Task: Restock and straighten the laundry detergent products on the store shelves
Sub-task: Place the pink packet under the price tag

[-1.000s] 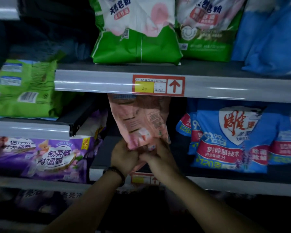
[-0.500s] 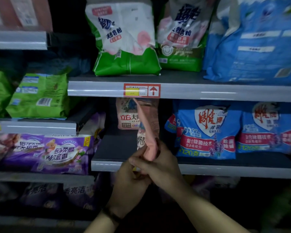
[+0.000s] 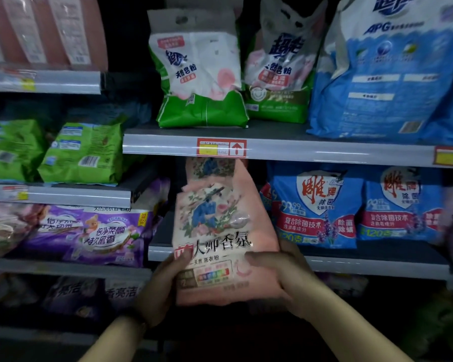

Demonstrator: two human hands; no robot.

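Fingers (image 3: 258,259) clamped: left hand (image 3: 158,288) and right hand (image 3: 294,282) grip pink detergent bag (image 3: 220,226) | upright, seemingly just before shelf edge (image 3: 364,266)

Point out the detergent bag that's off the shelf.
The pink bag, gripped low by the left hand and right hand; green bags, purple bags and blue bags rest on shelves.

Dim, bluish light falls from above and in front; the shelf rails (image 3: 285,150) catch pale streaks of glare. Gaps behind the bags sink into black. Edges bow and smear; the bottom corners are murky.
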